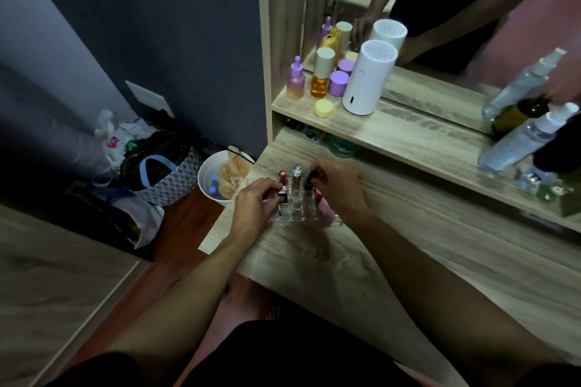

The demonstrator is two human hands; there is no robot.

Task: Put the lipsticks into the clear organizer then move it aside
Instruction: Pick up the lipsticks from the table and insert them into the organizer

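The clear organizer (294, 210) stands near the left end of the wooden vanity top (408, 261). A red lipstick (282, 177) and a clear-capped silver lipstick (296, 174) stand upright in its back row. My left hand (254, 204) pinches a dark lipstick with a silver band (283, 193) at the organizer's left side. My right hand (338, 187) holds a black lipstick (310, 181) over the back right cells. Something pink (325, 209) shows under my right palm; I cannot tell what it is.
A white waste bin (217, 177) stands on the floor just left of the vanity, with bags (157, 166) beside it. The shelf above carries a white cylinder (367, 78), purple and amber bottles (320, 78) and spray bottles (528, 138) before a mirror.
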